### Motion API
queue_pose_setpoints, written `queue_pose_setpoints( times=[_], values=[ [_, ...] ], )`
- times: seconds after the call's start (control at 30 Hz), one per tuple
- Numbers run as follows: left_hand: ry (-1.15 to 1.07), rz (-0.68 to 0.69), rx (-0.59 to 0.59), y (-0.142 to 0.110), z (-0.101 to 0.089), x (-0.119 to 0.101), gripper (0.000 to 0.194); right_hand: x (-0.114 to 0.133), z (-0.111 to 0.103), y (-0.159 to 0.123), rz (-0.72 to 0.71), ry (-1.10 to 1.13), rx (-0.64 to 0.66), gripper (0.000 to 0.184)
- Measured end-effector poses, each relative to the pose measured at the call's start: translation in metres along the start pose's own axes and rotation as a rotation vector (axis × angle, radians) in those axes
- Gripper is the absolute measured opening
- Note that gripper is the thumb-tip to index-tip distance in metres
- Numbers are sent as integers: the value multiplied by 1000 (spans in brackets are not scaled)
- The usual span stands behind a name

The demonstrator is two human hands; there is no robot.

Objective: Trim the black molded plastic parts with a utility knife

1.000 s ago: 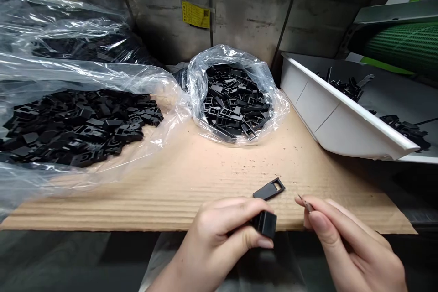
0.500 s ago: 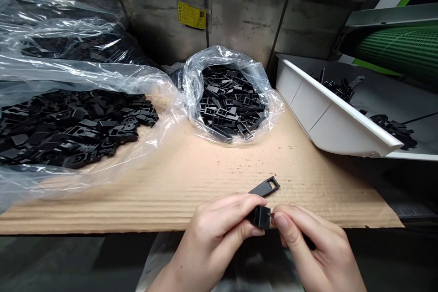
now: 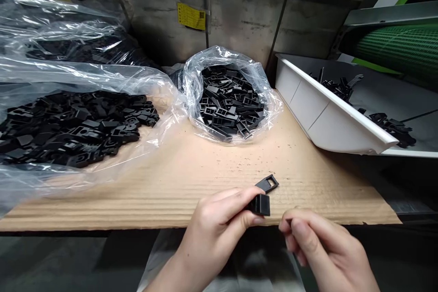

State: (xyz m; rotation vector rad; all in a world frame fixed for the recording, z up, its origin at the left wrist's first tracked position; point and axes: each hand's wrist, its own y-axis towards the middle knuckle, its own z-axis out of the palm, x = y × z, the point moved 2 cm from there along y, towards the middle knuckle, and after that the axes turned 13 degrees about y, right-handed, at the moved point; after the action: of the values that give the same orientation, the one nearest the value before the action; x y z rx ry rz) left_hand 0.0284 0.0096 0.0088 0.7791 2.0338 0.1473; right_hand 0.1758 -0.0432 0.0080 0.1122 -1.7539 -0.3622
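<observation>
The left hand (image 3: 215, 232) holds a black plastic part (image 3: 260, 204) in a firm pinch between thumb and fingers, a sound grip that leaves its slotted tab (image 3: 269, 184) exposed at 1 o'clock, over the cardboard sheet (image 3: 191, 187). The right hand (image 3: 318, 246) lies at 4 o'clock from the part, fingers drawn narrow; whether they hold anything, I cannot tell. A clear plastic bag (image 3: 191, 86) of black parts sits at 12 o'clock, a white tray (image 3: 325, 118) at 2 o'clock.

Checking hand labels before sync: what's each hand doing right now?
Left hand: closed, holding a black plastic part between thumb and fingers.
Right hand: fingers pinched closed; cannot tell whether they hold anything.
</observation>
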Motion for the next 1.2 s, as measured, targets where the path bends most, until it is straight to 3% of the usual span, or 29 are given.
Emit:
queue_pose_setpoints(
  times=[0.13,0.23,0.33,0.4,0.47,0.5,0.6,0.7,0.97,1.2],
  values=[
    [26,42,34,-3,-3,2,17,1,3,12,235,187,-36,17],
    [-133,1,99,-6,-8,5,25,0,0,16,287,187,-134,22],
    [-358,-172,94,-8,-11,7,27,-1,-5,14,222,104,-147,18],
    [-469,-275,58,-7,-10,5,34,-1,-6,10,107,33,-107,16],
    [-521,-351,34,-5,-6,4,26,-1,-6,6,-46,-32,-87,16],
    [-513,-391,13,-4,-4,4,22,-1,-5,5,-118,-64,-87,17],
    [-418,-438,-34,-2,-2,4,36,-2,-2,1,-281,-177,-95,20],
    [-334,-382,-25,1,-5,3,22,-4,3,1,-369,-257,-75,23],
    [-405,-297,-18,3,-9,1,28,-4,12,8,-475,-240,-37,24],
    [-432,-273,-23,-1,-10,3,31,3,9,16,-310,-155,163,17]
  ],
)
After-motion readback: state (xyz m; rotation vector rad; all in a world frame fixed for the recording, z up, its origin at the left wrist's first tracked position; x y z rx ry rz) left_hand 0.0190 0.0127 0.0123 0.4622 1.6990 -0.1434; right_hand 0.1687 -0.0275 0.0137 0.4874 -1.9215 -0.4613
